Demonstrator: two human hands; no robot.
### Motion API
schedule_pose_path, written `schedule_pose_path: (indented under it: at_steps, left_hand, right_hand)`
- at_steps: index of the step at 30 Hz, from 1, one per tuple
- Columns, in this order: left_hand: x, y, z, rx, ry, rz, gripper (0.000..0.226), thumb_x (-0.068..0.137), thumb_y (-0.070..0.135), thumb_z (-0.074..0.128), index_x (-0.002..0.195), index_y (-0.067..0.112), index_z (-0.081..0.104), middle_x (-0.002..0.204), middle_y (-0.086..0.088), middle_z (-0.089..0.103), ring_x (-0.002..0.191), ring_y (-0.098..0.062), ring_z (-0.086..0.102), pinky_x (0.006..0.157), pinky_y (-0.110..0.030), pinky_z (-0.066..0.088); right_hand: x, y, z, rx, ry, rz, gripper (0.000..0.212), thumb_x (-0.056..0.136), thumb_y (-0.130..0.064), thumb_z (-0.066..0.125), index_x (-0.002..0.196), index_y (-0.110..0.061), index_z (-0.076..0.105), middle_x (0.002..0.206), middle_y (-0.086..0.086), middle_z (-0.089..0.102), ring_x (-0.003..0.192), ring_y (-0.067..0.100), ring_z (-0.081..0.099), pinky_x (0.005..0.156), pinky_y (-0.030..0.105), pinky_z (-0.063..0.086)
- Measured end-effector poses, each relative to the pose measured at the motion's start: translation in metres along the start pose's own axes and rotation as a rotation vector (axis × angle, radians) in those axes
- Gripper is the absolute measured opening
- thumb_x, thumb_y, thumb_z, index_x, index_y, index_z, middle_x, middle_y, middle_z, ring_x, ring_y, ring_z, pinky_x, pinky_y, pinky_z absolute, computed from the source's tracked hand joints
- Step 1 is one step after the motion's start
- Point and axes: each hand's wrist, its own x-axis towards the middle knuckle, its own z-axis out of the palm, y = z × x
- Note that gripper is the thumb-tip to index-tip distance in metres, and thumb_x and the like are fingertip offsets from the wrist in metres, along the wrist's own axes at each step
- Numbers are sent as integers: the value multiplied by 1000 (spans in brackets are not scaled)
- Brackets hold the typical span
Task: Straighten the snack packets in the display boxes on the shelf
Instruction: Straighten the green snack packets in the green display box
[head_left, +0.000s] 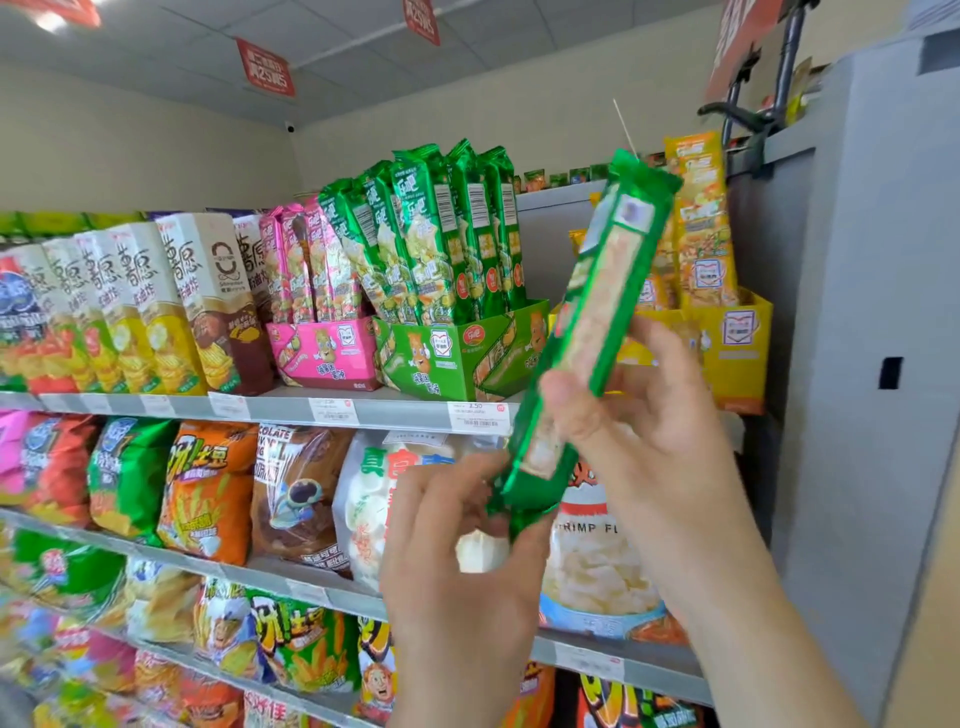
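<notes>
Two bare hands fill the 5 o'clock part of the view in a snack aisle. The left hand pinches the crimped bottom end of a long green packet, and the right hand is wrapped round its middle, thumb on the near face. The packet is held in the air in front of the shelf, clear of every box, tilted with its top seal toward 1 o'clock.

At 9 o'clock from the held packet, the green display box carries a row of matching green packets, standing but fanned and leaning. A pink display box sits touching it at its 9 o'clock. A yellow display box stands at 3 o'clock from the held packet, partly hidden behind it. All three rest on the grey shelf, which has price tags along its front edge.

The packet looks light, with slick foil that crinkles and probably brittle contents, so squeezing risks crushing them. The flat end seals look like the safest places to hold, with a loose hand at mid-length to steer. It appears to belong in the green box, lowered bottom end first and set upright against its neighbours.
</notes>
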Motion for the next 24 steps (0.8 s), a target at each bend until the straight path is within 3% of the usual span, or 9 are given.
schedule_pose_path:
  at_steps: [2,4,7,8,12,19,24]
  left_hand:
    - [-3,-4,2,131,30,152,48,63,8,81,103,26,59,92,12,50,87,6,54,74,-7,41]
    - [-5,-5,2,96,26,228,40,70,16,82,103,23,60,92,12,50,90,7,52,77,-9,42]
    - [0,-1,-1,-202,-26,71,32,78,39,77,108,35,67,92,8,57,82,-12,59,72,-33,53]
    - [1,1,-2,-285,-39,9,33,79,43,76,110,38,67,91,10,57,80,-13,59,72,-33,53]
    - [3,4,-2,-428,16,-100,35,71,46,81,100,39,63,84,15,59,74,-6,58,71,-20,51]
    - [-1,-3,-5,-197,83,75,37,75,19,75,103,43,65,86,14,66,68,-13,64,67,-23,52]
    - [-2,-5,-8,-90,77,73,28,75,18,69,95,38,65,79,13,62,68,-14,59,64,-26,49]
  right_hand:
    - [-4,1,7,-8,-38,0,65,68,-51,77,124,-31,50,104,-8,69,98,12,67,86,46,54]
    - [-3,2,8,63,-32,-12,50,73,-33,77,117,-28,54,99,-8,72,92,10,69,83,41,56]
    - [2,1,2,208,-70,6,38,81,-16,77,114,-16,58,95,-3,74,87,8,70,72,22,54]
    - [3,1,0,238,-84,13,36,83,-13,75,114,-13,58,95,-2,74,86,7,70,70,19,53]
    - [4,0,0,285,-107,15,30,84,-12,72,112,-12,60,93,-4,73,81,4,70,65,16,53]
    - [8,-2,-1,284,-97,-25,38,78,-25,72,112,-12,62,84,-11,71,73,2,68,64,18,53]
    - [10,0,-2,241,-113,-53,33,84,-15,73,116,-16,62,87,-7,71,76,7,70,65,18,54]
